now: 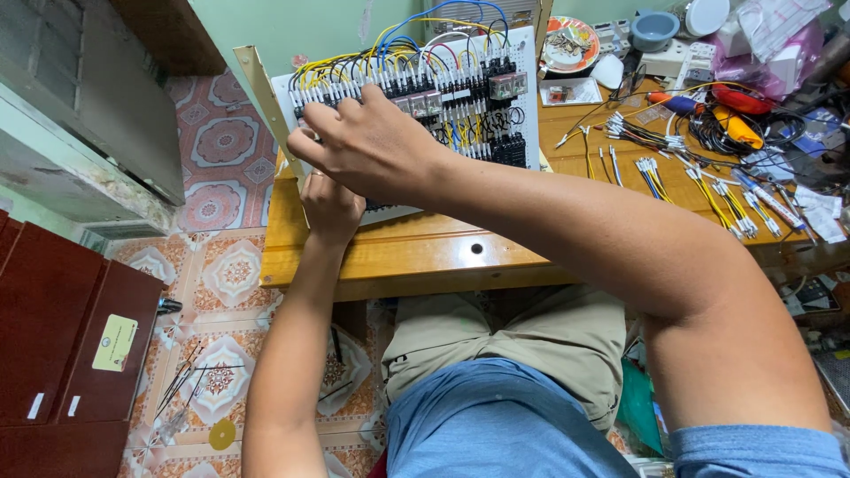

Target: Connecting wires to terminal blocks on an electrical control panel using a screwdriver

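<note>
Wooden table (416, 252) as landmark. On its right part: bundles of cut wires (708, 190) with white tips, fanned out. Beyond them, near the far edge: orange-handled tool (737, 128), patterned plate (569, 44), grey bowl (653, 29). Left of the table, on the patterned tile floor (226, 265): dark red cabinet (62, 341) with yellow label.

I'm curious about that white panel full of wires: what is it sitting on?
The white wiring panel sits on a wooden table, propped at a tilt. The right hand covers its lower left part and the left hand its bottom edge, so what props it is hidden.
</note>
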